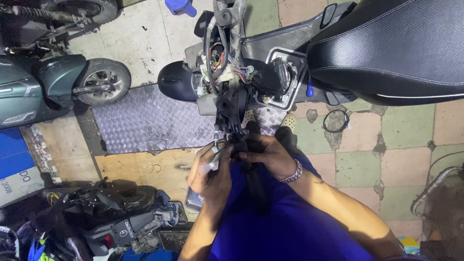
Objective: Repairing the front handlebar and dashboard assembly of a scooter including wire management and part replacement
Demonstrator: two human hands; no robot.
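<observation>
the scooter's front (232,72) is stripped, wiring bared. left hand (209,171) pinches a small pale tool (212,164); right hand (268,153) grips the black handlebar grip (253,181), fitting seemingly unfinished.

Open tiled floor (411,145) right of my hands gives free passage. Ahead, loose wiring (222,63) and the handlebar (232,116) crowd the approach. The seat (386,48) blocks upper right; black parts (106,212) clutter lower left; steel plate (145,121) lies open.
</observation>
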